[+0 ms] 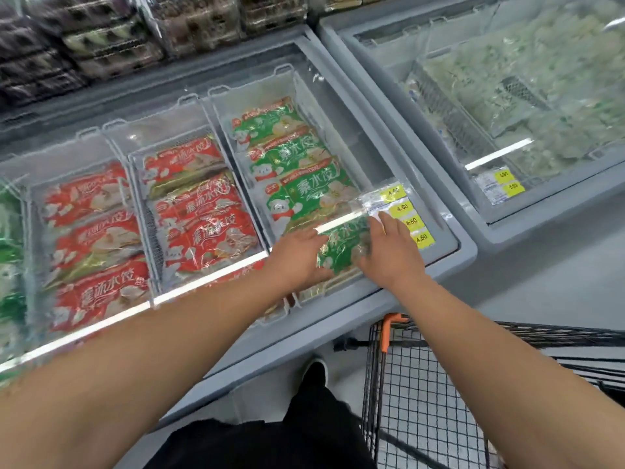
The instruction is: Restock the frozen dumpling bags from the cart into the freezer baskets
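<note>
Both hands on one green dumpling bag (341, 247), at the near end of the right-hand freezer basket (252, 93): left hand (297, 253) holds its left edge, fingers curled under; right hand (389, 247) lies over its right end, fingers curled onto it w/ forefinger reaching toward the yellow price tags (402, 213). So each grip is clamped on the bag, not apart. Risks, as I judge them: bag looks slick and crinkly, so it could slide off the row and wedge against the basket's wire wall or drop into the gap by the freezer rim (449, 231); pushing too hard could shove the bags behind out of line; right fingers may knock the tag strip loose. Counts: green bags in this basket approx 4 plus the held one, some overlap so not certain; red bags (203, 231) 3 visible in the middle basket, 3 in the one left of it; 4 yellow tags here, 2 on the next freezer (507, 184). Cart (422, 401) at lower right, no bags visible in the part shown.
</note>
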### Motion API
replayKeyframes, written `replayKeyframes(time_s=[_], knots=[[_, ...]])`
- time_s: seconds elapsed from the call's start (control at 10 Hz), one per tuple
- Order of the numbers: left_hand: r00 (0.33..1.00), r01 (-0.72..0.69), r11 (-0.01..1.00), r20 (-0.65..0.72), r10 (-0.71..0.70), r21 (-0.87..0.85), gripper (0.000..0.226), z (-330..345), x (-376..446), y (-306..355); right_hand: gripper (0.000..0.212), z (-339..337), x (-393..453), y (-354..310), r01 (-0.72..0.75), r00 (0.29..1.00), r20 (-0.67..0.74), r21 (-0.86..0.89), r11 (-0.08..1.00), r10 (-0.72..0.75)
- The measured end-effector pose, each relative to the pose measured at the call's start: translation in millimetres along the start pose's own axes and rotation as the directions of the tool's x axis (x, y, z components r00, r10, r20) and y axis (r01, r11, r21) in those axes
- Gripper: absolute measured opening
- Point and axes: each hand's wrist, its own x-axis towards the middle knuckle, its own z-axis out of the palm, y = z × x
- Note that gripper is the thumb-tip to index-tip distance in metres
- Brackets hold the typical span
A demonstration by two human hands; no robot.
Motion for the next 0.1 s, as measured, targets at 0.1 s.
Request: replayKeyframes(time_s=[0.1], knots=[[0.994,0.089,0.987,-0.046,-0.096,-0.135,0.073,-5.0,-44.3,-34.0,0.083,-5.6,-17.8,-46.0,0.087,0.996,0.009,-0.084,0.993,-0.087]])
